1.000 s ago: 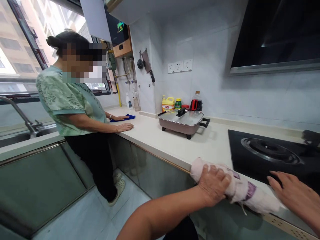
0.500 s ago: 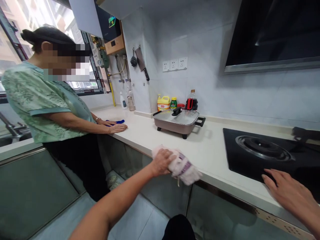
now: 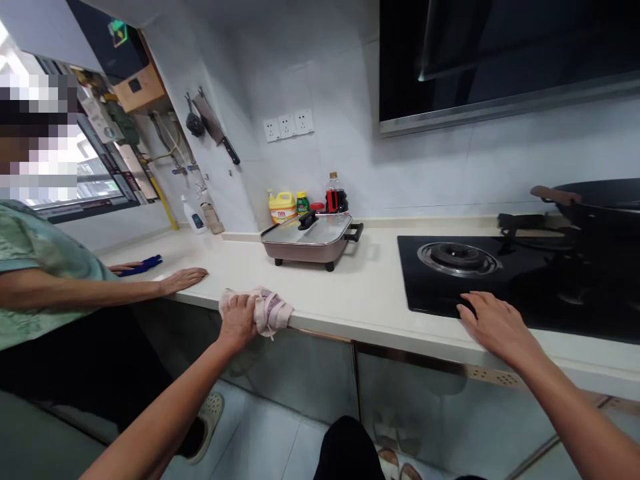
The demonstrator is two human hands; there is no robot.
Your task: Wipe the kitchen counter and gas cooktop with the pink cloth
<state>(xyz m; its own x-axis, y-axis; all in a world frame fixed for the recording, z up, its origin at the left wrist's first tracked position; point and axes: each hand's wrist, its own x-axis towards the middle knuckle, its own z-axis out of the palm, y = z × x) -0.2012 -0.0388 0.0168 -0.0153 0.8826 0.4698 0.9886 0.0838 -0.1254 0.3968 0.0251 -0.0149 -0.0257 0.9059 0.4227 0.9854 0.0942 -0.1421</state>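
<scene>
My left hand (image 3: 239, 320) is closed on a white cloth with purple stripes (image 3: 273, 311), pressed at the front edge of the white countertop (image 3: 345, 297). Part of the cloth drapes over that edge. On the right, my right hand (image 3: 493, 323) rests palm down at the front rim of the black gas hob (image 3: 453, 290), fingers stretched out and holding nothing. Behind the cloth, a brown electric pan with a glass lid (image 3: 305, 247) stands on short black feet.
A co-worker (image 3: 45, 267) stands at the left, one hand on the counter and the other by a blue cloth (image 3: 143, 265). Bottles, including a yellow detergent jug (image 3: 283, 208), line the wall. A cleaver (image 3: 213, 123) hangs above. A black wok (image 3: 605, 207) sits on the right.
The view has turned right, bringing the wok into sight. My left hand and the cloth have shifted left along the counter's edge. My right hand remains at the hob's front.
</scene>
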